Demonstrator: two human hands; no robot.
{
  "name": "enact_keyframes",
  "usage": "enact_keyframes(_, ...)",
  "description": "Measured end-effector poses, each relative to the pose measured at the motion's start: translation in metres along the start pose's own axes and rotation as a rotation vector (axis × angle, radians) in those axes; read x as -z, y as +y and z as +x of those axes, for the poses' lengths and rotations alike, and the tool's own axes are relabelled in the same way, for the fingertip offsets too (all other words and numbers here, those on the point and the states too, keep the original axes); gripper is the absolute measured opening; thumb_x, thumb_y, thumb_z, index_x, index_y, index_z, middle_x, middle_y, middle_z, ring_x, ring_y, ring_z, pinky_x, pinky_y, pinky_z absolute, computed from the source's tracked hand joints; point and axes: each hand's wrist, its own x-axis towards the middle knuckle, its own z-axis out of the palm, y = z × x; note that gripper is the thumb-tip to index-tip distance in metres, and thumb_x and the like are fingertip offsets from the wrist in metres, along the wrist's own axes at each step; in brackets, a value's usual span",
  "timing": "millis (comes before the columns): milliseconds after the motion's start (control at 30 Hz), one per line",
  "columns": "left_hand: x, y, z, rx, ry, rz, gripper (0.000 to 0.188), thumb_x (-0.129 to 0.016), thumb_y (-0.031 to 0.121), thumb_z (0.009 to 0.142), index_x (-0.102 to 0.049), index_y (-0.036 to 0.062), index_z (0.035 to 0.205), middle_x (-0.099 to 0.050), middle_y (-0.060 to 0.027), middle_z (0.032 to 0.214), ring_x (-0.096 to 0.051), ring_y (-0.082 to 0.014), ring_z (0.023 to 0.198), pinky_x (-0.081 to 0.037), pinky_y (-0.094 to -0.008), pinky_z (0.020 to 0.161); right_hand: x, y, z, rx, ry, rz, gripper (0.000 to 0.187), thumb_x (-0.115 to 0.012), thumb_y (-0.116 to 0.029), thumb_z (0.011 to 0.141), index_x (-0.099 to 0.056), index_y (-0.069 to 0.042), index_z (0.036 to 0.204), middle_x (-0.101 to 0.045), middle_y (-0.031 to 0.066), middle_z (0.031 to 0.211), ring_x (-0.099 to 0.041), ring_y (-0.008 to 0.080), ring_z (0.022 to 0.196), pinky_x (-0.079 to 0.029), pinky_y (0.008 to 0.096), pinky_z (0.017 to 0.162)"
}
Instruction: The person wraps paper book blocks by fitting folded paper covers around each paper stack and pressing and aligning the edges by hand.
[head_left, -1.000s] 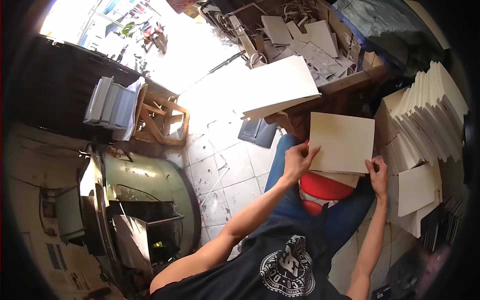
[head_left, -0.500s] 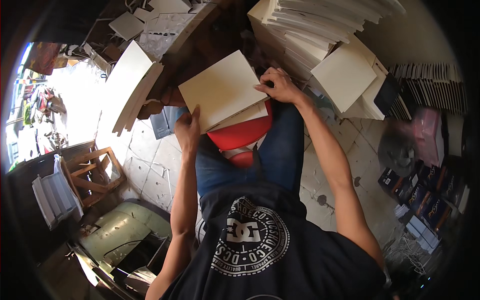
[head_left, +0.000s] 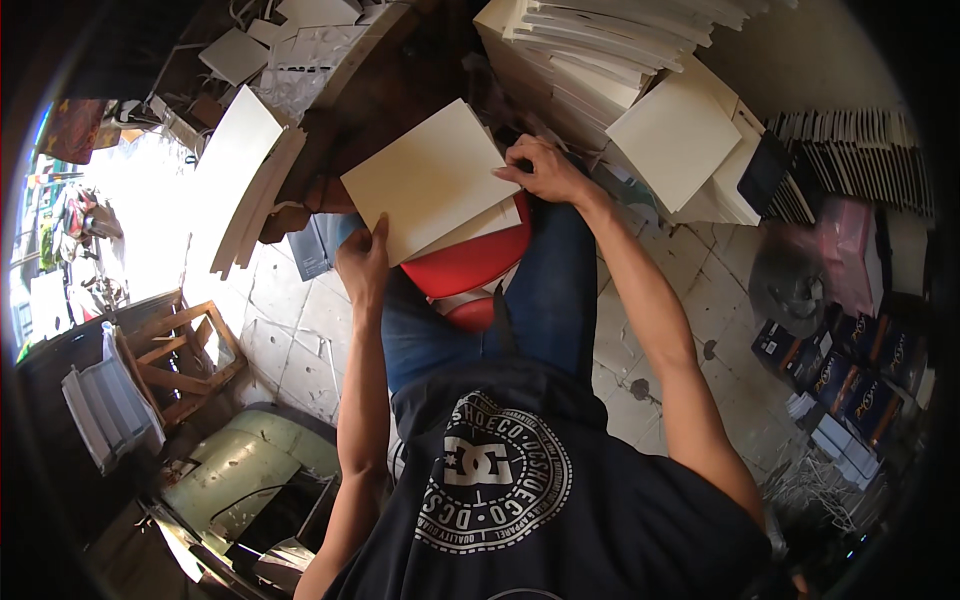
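Over the red stool seat (head_left: pixel 475 265) between my thighs, I hold a cream book block (head_left: pixel 425 170) with plain paper on top. My left hand (head_left: pixel 362 265) grips its lower left edge, thumb on the upper face and the other fingers hidden beneath. At the right edge my right hand (head_left: pixel 545 170) is closed, thumb and forefinger pinching the paper near the corner. Another cream layer (head_left: pixel 485 222) shows below the block's lower right edge, slightly askew. What supports the block underneath is hidden.
Tall stacks of cream paper blocks (head_left: pixel 680 140) rise at the far right, beside a row of dark-edged books (head_left: pixel 850 160). Another paper stack (head_left: pixel 245 180) stands at left. A wooden frame (head_left: pixel 185 360) and a green machine cover (head_left: pixel 240 465) lie lower left; dark blue boxes (head_left: pixel 850 385) sit right.
The whole view has shifted slightly, so most things appear a little farther left. Both hands keep their hold on the book block, with little other change.
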Motion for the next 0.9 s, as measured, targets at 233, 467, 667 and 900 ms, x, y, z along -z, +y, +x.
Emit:
enact_keyframes(233,0.000,0.003,0.000,-0.035,0.012,0.005,0.055,-0.074,0.041,0.092,-0.061,-0.0065,0.066,-0.051,-0.0110,0.052,-0.043,-0.0140,0.052,-0.036,-0.0377,0.053,0.003,-0.007,0.000,-0.030,-0.035,0.073,0.036,-0.075,-0.033,0.092,-0.065,0.001,0.086,-0.060,0.0120,0.090,-0.060,0.0275,0.088,-0.046,0.0373,0.082)
enact_keyframes(467,0.000,0.004,0.001,-0.031,0.010,0.031,0.054,-0.074,0.041,0.091,-0.063,-0.0065,0.068,-0.053,-0.0125,0.053,-0.045,-0.0158,0.052,-0.038,-0.0385,0.054,0.002,-0.006,-0.002,-0.001,0.009,0.060,0.035,-0.076,-0.032,0.092,-0.063,0.001,0.085,-0.060,0.0113,0.086,-0.059,0.0271,0.084,-0.046,0.0375,0.079)
enact_keyframes(667,-0.004,0.000,0.003,-0.042,0.026,0.016,0.054,-0.075,0.042,0.089,-0.064,-0.0064,0.068,-0.055,-0.0137,0.054,-0.047,-0.0194,0.052,-0.041,-0.0399,0.056,0.000,-0.006,-0.004,0.011,0.034,0.035,0.037,-0.076,-0.034,0.091,-0.063,0.000,0.083,-0.059,0.0112,0.084,-0.059,0.0279,0.084,-0.046,0.0379,0.078)
enact_keyframes(900,-0.007,-0.004,0.004,-0.054,0.037,0.029,0.053,-0.076,0.042,0.088,-0.065,-0.0062,0.069,-0.057,-0.0160,0.055,-0.050,-0.0216,0.052,-0.042,-0.0407,0.058,0.001,-0.005,-0.009,0.043,0.098,-0.031,0.042,-0.073,-0.039,0.093,-0.065,0.000,0.082,-0.062,0.0126,0.080,-0.060,0.0285,0.078,-0.046,0.0390,0.074)
